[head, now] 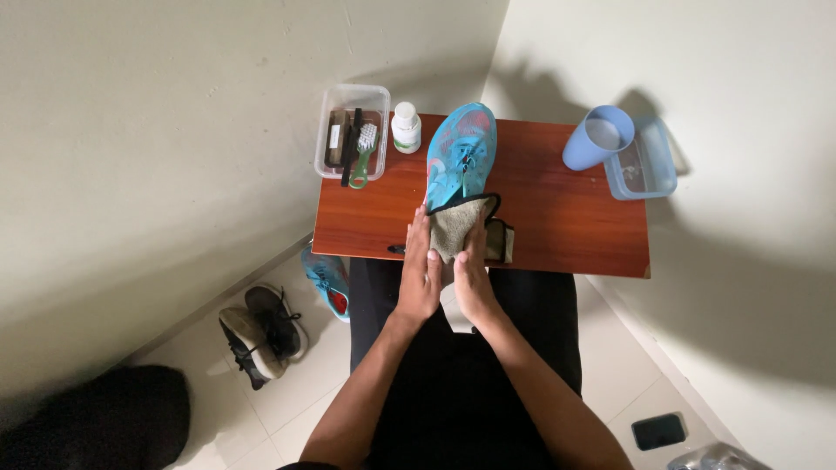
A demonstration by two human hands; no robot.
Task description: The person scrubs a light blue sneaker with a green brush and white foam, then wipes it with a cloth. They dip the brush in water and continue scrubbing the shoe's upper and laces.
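Observation:
A turquoise sports shoe (461, 148) with red patches lies on the small reddish wooden table (566, 222), toe pointing away from me. A grey-green cloth (456, 224) with a dark edge is draped over its heel end. My left hand (421, 271) presses flat against the cloth's left side. On the right side my right hand (471, 277) holds the cloth, fingers wrapped up into it. Both hands are at the table's near edge, above my lap in dark trousers.
A clear tray (332, 144) holds brushes at the table's back left, with a white bottle (405, 127) beside it. A blue cup (596, 137) and a clear blue container (649, 161) stand at the back right. On the floor lie another turquoise shoe (327, 280) and dark shoes (261, 333).

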